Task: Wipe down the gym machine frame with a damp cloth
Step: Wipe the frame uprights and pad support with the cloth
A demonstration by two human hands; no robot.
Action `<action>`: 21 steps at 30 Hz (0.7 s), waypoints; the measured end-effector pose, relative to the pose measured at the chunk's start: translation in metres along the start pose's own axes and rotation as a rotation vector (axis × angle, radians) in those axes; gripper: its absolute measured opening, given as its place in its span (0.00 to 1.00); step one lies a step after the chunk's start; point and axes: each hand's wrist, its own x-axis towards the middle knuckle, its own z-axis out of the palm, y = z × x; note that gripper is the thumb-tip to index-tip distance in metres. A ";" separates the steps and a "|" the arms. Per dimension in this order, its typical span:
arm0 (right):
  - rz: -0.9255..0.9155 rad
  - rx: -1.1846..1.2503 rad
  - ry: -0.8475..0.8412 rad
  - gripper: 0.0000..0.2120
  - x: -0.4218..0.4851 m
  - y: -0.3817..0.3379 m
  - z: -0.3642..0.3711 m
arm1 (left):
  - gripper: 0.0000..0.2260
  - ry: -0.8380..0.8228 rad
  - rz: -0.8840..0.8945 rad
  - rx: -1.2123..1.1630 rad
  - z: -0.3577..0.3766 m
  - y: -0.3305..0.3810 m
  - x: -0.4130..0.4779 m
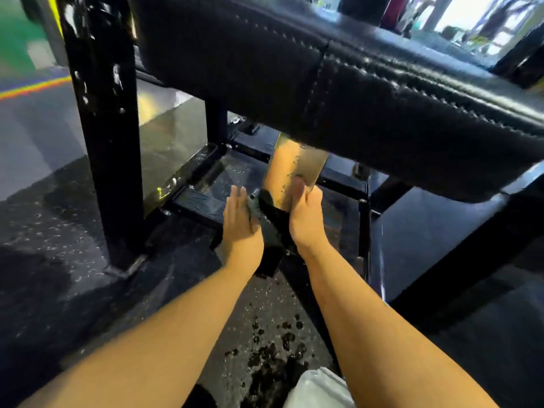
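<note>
- Right at the bottom edge, a white bundle (pixel 319 390) pokes into view; what it is, hard to say.
- Just ahead of it, dark wet spots (pixel 273 351) dot the speckled rubber floor (pixel 59 231).
- Both bare forearms reach forward, side by side, under the machine.
- The left hand (pixel 241 225) is flat, its fingers straight and together, pressed against the left side of the dark cloth (pixel 266 214).
- That cloth sits between the two hands, down at the foot of the yellow post (pixel 290 166). It looks wet and shiny, and its lower edge blends into the black frame beneath, so the outline is unclear.
- The right hand (pixel 306 219) grips the yellow post from the right, thumb lying up its front face and fingers curled round its edge. The heel of the hand is touching the cloth.
- Behind the post, black base bars (pixel 338 179) run across low to the floor.
- Off to the left, a glossy black upright (pixel 103 128) stands on the floor, chipped and spotted.
- Overhead and beyond, the stitched black padded bench (pixel 353 89) stretches across, hiding the top of the post.
</note>
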 end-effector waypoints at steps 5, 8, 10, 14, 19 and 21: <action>-0.025 0.047 0.046 0.19 -0.002 0.000 0.004 | 0.11 -0.057 -0.200 -0.208 -0.017 -0.012 0.046; -0.017 -0.002 0.069 0.20 -0.004 0.001 0.006 | 0.13 -0.189 -0.201 -0.326 -0.024 -0.020 0.061; -0.010 -0.027 0.082 0.19 -0.004 0.000 0.004 | 0.15 -0.180 -0.253 -0.379 -0.028 -0.032 0.056; -0.043 -0.058 0.164 0.27 -0.007 -0.001 0.015 | 0.14 -0.284 -0.456 -0.233 -0.034 -0.074 0.048; -0.055 -0.053 0.350 0.27 -0.013 -0.012 0.029 | 0.24 -0.515 -0.261 -0.586 -0.028 -0.034 0.074; -0.075 -0.054 0.425 0.24 -0.012 -0.014 0.037 | 0.20 -0.522 -0.083 -0.580 -0.024 -0.046 0.068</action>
